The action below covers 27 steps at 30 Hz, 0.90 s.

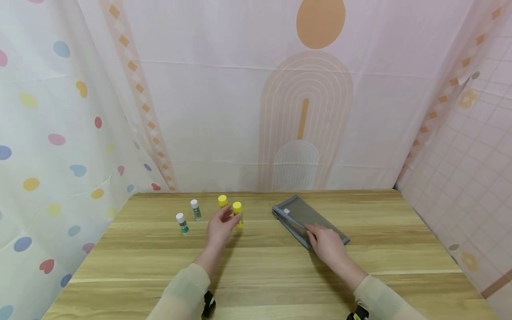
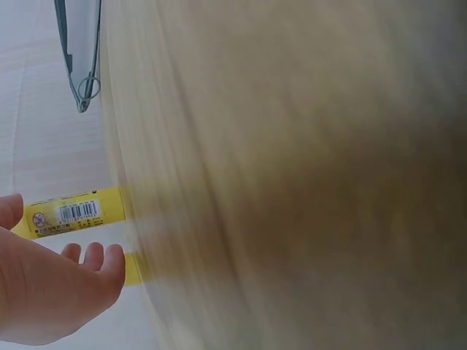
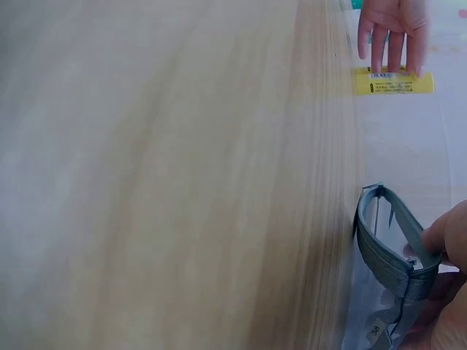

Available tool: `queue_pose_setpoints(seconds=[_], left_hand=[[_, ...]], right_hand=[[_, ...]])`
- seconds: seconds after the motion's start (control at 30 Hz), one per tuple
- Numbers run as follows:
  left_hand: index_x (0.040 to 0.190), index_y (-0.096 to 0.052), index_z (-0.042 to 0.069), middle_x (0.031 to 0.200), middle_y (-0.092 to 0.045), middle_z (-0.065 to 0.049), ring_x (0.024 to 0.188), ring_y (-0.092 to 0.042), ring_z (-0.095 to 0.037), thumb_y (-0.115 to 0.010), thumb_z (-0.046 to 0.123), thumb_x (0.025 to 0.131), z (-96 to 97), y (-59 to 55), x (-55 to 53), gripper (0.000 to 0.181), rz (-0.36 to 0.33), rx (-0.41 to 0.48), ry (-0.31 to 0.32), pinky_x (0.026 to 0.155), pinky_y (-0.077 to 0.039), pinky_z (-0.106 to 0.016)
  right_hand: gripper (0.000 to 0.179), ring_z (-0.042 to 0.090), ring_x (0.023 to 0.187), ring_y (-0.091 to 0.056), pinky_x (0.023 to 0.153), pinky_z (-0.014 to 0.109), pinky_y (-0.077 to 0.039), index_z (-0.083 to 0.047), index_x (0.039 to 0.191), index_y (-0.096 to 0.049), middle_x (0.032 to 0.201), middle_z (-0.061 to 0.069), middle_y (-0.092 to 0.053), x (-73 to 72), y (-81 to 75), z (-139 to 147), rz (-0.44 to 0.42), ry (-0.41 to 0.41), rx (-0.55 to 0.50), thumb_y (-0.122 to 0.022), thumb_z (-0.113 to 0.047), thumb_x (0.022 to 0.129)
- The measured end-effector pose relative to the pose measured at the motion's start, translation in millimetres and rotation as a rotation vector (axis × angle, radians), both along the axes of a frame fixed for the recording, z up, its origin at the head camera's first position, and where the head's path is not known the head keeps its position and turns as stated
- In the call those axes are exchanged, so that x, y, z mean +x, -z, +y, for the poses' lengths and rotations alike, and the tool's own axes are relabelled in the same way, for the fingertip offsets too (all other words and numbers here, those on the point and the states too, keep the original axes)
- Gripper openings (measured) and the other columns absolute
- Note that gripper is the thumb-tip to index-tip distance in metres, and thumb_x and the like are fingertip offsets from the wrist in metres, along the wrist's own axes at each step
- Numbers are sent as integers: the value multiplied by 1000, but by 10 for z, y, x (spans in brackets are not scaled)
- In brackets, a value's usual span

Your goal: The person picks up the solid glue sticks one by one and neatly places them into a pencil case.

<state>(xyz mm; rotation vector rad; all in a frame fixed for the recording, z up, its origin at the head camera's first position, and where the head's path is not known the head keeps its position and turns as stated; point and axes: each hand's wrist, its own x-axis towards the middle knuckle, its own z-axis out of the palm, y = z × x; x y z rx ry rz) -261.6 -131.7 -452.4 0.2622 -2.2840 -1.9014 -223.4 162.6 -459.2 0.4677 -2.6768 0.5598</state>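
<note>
Two yellow glue sticks stand upright on the table; my left hand point(image 1: 219, 227) is at the nearer one point(image 1: 238, 214), and the farther one point(image 1: 222, 200) is partly hidden behind it. In the left wrist view, the thumb point(image 2: 9, 211) is by the top of the barcoded yellow stick, with the bent fingers point(image 2: 95, 257) beside it and a visible gap. On the right lies a grey mesh zip pouch point(image 1: 316, 218). My right hand point(image 1: 326, 242) pinches its near edge, and the right wrist view shows its zipped mouth point(image 3: 387, 240) spread apart.
Two white-capped glue sticks with green labels, one nearer point(image 1: 182, 224) and one farther point(image 1: 195, 211), stand left of my left hand. The wooden table point(image 1: 256, 284) ends at a patterned curtain point(image 1: 216, 133) behind, with more curtains at both sides.
</note>
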Motion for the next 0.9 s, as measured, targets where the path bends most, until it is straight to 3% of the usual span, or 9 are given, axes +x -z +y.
queue_pose_setpoints(seconds=[0.37,0.9], left_hand=[[135,-56,1,135,-56,-22,122,-53,-37,-71,6,92,59,5,-46,46,7,1,-34,103,-48,-44],[132,-58,-1,130,-60,-22,120,-55,-36,-67,7,94,80,10,-58,40,9,-62,-30,99,-51,-44]], right_hand=[[21,38,102,-67,85,53,-56,0,112,-73,104,21,-72,-7,4,-1,-2,2,-7,-68,-6,92],[22,40,104,-66,86,55,-55,-1,113,-72,104,21,-71,8,-3,0,-22,4,5,-67,-6,93]])
